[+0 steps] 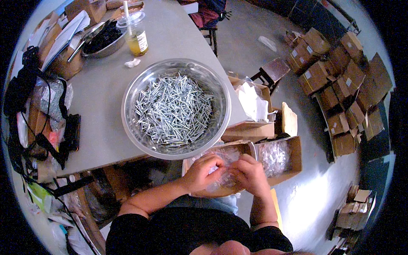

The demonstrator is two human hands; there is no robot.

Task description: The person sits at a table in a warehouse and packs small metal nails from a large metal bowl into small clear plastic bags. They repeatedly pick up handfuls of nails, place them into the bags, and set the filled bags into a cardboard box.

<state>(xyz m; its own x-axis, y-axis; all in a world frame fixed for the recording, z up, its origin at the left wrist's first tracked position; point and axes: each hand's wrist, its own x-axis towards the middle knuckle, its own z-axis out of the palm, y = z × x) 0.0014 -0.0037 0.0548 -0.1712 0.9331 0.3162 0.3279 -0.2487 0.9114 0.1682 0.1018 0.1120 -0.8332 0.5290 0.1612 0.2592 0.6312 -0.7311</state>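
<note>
Fingers [216, 166] of your left hand [203, 173] are curled in and pinching a small clear plastic bag [223, 178]; your right hand [250, 174] grips the same bag from the other side, fingers bent close around it, so both hands meet just below the table's near edge; the bag sits between them, over an open cardboard box [238, 149] that holds more clear bags; a second open box [289, 159] of clear packets stands just beside it, to the right; on the grey table [102, 102], close to its near right corner, rests a large steel bowl [132, 91] heaped with silvery screws [172, 111]; toward the far edge stands a lidded plastic cup [135, 34] with a straw and yellowish drink, next to a smaller metal bowl [108, 49] of dark parts; many brown cartons [340, 80] are piled on the floor well off to your right
</note>
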